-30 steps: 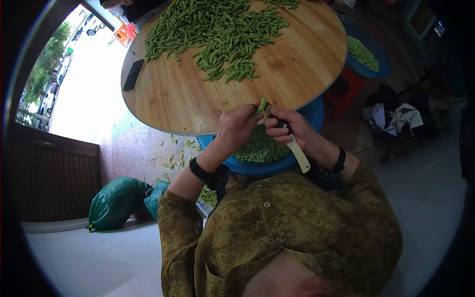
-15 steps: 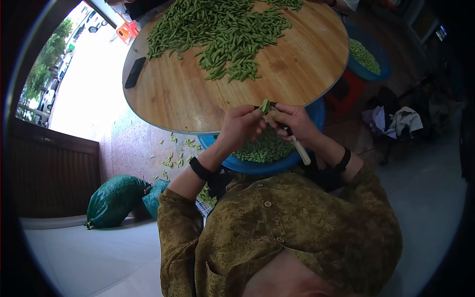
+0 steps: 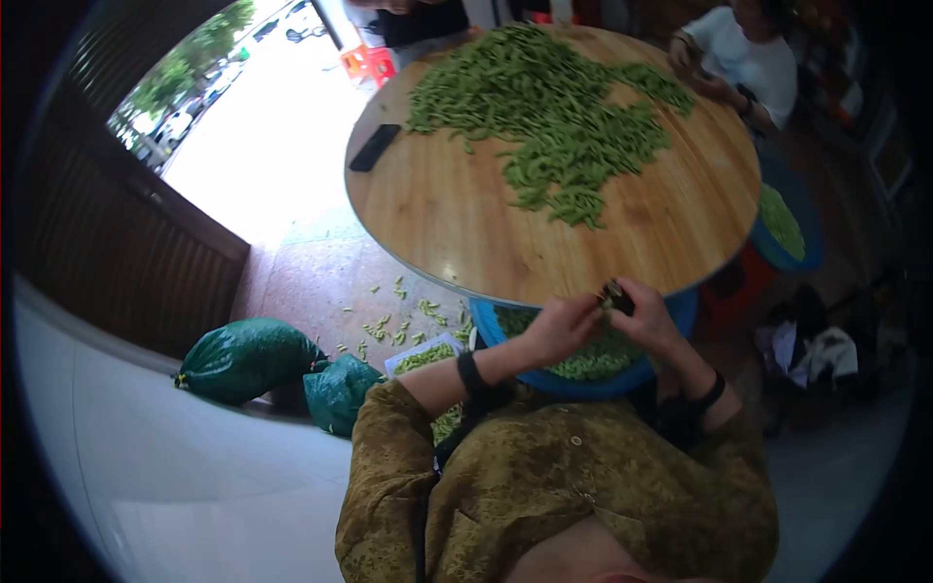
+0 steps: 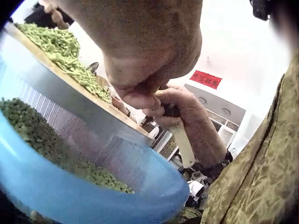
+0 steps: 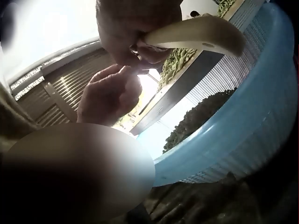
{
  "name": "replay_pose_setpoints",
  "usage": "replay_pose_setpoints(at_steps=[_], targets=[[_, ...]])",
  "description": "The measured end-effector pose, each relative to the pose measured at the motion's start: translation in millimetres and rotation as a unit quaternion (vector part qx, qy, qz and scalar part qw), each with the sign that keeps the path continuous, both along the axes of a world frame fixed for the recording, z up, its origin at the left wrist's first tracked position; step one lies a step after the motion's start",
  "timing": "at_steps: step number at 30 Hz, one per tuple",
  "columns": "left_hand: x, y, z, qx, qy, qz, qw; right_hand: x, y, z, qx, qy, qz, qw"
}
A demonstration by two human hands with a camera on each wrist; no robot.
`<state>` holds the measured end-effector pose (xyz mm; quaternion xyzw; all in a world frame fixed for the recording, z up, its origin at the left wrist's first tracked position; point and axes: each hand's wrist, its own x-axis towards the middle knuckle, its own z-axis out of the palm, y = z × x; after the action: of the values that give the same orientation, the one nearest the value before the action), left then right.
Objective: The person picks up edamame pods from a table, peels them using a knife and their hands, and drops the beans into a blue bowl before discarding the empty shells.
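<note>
My left hand (image 3: 564,328) and right hand (image 3: 646,316) meet fingertip to fingertip, just off the near edge of the round wooden table (image 3: 437,219). The left fingers are bent in a pinch against the right fingertips, and they hide the green bean pod there. In the right hand is a tool with a curved cream handle (image 5: 201,35), which sticks out below the palm; its working end is hidden among the fingers. Right under both hands stands a blue basin (image 4: 154,205), partly filled with shelled green beans (image 3: 598,364).
A heap of green pods (image 3: 564,107) covers the table's far part, with a black flat object (image 3: 375,148) left of it. Another person (image 3: 748,63) sits at the far right. Green sacks (image 3: 248,355) and scattered pods (image 3: 428,311) lie on the floor at left.
The head view has swung, so the table and hands sit farther right and lower. The pod seen between the fingertips before is out of sight. Both hands stay together above the basin.
</note>
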<state>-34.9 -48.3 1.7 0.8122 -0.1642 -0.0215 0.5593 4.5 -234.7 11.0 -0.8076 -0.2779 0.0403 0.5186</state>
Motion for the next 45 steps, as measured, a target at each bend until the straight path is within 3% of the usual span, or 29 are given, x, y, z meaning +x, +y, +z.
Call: replay_pose_setpoints(at_steps=[3,7,12,16,19,21,25,28,32,33,35,36,39,41,43,45], targets=[[0.1,-2.9,5.9,0.019,-0.025,0.016,0.999,-6.4,5.9,-10.0,-0.042,-0.107,-0.043,0.992],[-3.1,-4.7,-1.0,0.006,0.000,0.036,0.999,-6.5,12.6,-19.5,-0.072,-0.138,-0.080,0.985],[-6.0,-2.0,-7.8,-0.061,0.076,0.047,0.994,-7.2,11.9,-14.4,-0.067,-0.092,-0.039,0.993],[1.4,-8.0,-18.0,-0.040,0.153,0.030,0.987,-20.5,16.4,-2.2,-0.067,-0.125,-0.029,0.990],[1.5,-11.4,-30.4,-0.088,0.098,-0.009,0.991,-22.2,16.0,1.1,-0.071,-0.165,-0.030,0.983],[1.0,-10.8,-31.4,-0.016,-0.065,-0.020,0.998,-14.7,8.9,-4.4,-0.085,-0.160,-0.047,0.982],[-13.4,-4.5,-17.4,0.007,-0.052,-0.016,0.999,-11.5,-0.1,-5.6,-0.066,-0.101,-0.067,0.990],[-14.6,-5.0,-12.1,-0.061,-0.074,-0.004,0.995,-18.0,1.5,-3.7,-0.046,-0.047,-0.079,0.995],[-23.9,27.8,4.4,0.048,-0.121,-0.001,0.991,-13.9,-3.2,-2.2,-0.063,0.003,-0.042,0.997],[-28.5,46.9,18.2,0.144,-0.115,-0.017,0.983,-13.3,-7.6,-3.8,-0.083,0.021,-0.019,0.996],[-35.1,85.8,57.2,0.364,-0.058,-0.089,0.925,-12.0,-15.2,-17.4,-0.066,0.040,0.007,0.997],[-34.1,100.6,72.0,0.483,-0.007,-0.141,0.864,-11.3,-17.2,-21.9,-0.051,0.048,0.047,0.996],[-2.9,113.8,64.5,0.448,-0.061,-0.060,0.890,-10.3,-13.0,-23.4,-0.066,0.069,0.053,0.994],[44.6,102.2,48.7,0.305,-0.180,-0.033,0.935,-9.5,-9.4,-23.3,-0.069,0.059,0.054,0.994],[95.6,86.0,24.3,0.305,-0.233,0.010,0.923,-9.0,-7.5,-19.1,-0.005,0.226,0.045,0.973],[130.9,62.2,7.3,0.324,-0.159,0.092,0.928,-6.5,-8.3,-28.8,0.014,0.180,0.045,0.982]])
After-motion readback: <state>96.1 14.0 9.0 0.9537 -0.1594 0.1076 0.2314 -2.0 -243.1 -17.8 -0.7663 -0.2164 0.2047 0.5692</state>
